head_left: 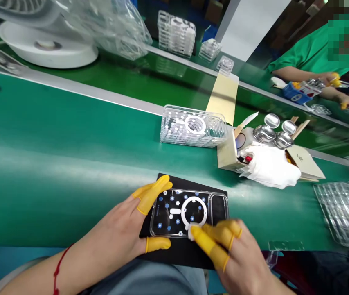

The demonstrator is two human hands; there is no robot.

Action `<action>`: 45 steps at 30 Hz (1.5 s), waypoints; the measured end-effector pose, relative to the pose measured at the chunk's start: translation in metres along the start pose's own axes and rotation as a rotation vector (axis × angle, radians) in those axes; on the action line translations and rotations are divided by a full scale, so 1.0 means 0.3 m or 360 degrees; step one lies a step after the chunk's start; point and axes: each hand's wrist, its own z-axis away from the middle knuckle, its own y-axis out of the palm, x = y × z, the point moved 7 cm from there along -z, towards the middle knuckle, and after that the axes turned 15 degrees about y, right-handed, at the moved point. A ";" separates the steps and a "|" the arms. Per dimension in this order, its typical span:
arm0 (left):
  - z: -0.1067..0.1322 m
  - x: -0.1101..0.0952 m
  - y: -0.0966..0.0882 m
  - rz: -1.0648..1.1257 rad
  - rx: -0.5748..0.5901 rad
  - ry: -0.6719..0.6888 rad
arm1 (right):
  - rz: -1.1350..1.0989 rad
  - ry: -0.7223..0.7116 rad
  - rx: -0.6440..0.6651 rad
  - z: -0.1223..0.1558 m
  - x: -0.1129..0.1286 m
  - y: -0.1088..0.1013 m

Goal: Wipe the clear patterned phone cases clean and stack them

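Note:
A clear phone case [162,215] with blue and white flowers and a white magnetic ring lies on a black pad [186,252] at the table's front edge. My left hand [127,227], in yellow finger cots, grips the case's left end, fingers along the far edge and thumb at the near edge. Yellow finger cots also cover fingers of my right hand [237,252], which pinches a small white cloth [192,232]. The cloth presses on the case just below the ring. My right fingers hide the case's near right corner.
Beyond the pad stands a stack of clear cases [179,131]. Beside it, a box [228,153] holds white cloths [272,164], metal-lidded jars [264,133] and a knife. More cases [340,213] lie at right. A fan [48,45] stands back left. Opposite, a co-worker [309,53] handles cases.

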 end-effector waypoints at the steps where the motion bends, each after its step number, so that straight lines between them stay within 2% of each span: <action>1: 0.001 0.002 0.000 0.0004 -0.0009 0.0003 | -0.0045 -0.0030 0.0027 0.008 0.008 -0.003; 3: 0.003 0.007 -0.004 0.0021 -0.0045 -0.0002 | -0.0029 0.0012 0.0001 -0.008 0.000 0.003; 6: 0.004 0.019 -0.011 0.0034 -0.0085 -0.0061 | 0.0156 0.0183 -0.0105 -0.079 -0.067 0.025; 9: 0.001 0.027 -0.014 0.0011 -0.0071 -0.0094 | 0.0162 0.0185 -0.0094 -0.102 -0.102 0.034; 14: -0.002 0.018 -0.014 -0.0008 -0.0041 -0.0047 | -0.0159 0.0094 0.0073 0.035 -0.021 -0.007; 17: -0.011 0.002 -0.003 -0.0007 0.0028 0.0011 | -0.0252 0.0148 0.0012 0.111 0.008 -0.048; 19: -0.023 -0.009 0.000 -0.0017 0.0066 0.0059 | -0.0359 0.0322 -0.0194 0.139 -0.021 -0.084; 22: -0.033 -0.010 -0.010 -0.0014 0.0114 0.0024 | -0.0629 0.0842 -0.0610 0.194 -0.136 -0.108; 25: -0.024 -0.004 -0.033 0.0016 0.0128 -0.0070 | -0.0965 0.1351 -0.0828 0.265 -0.251 -0.050; 28: 0.001 -0.006 -0.059 0.0035 0.0080 -0.0124 | -0.1254 0.1536 -0.0870 0.291 -0.302 0.029; 31: 0.024 -0.007 -0.073 0.0070 0.0004 -0.0163 | -0.1363 0.1560 -0.0852 0.273 -0.308 0.070; 34: 0.038 -0.009 -0.086 0.0089 -0.0102 -0.0136 | -0.1335 0.1536 -0.0753 0.237 -0.299 0.081; 36: 0.046 -0.006 -0.087 0.0099 -0.0122 -0.0139 | -0.1305 0.1539 -0.0703 0.218 -0.295 0.076; 39: 0.057 -0.001 -0.081 0.0105 -0.0115 -0.0159 | -0.1180 0.1493 -0.0796 0.191 -0.276 0.026; 41: 0.062 -0.007 -0.075 0.0079 -0.0109 -0.0123 | -0.0989 0.1289 -0.0833 0.141 -0.227 -0.030; 45: 0.069 -0.013 -0.065 0.0021 -0.0100 -0.0062 | -0.0530 0.0730 -0.0624 -0.010 -0.082 -0.096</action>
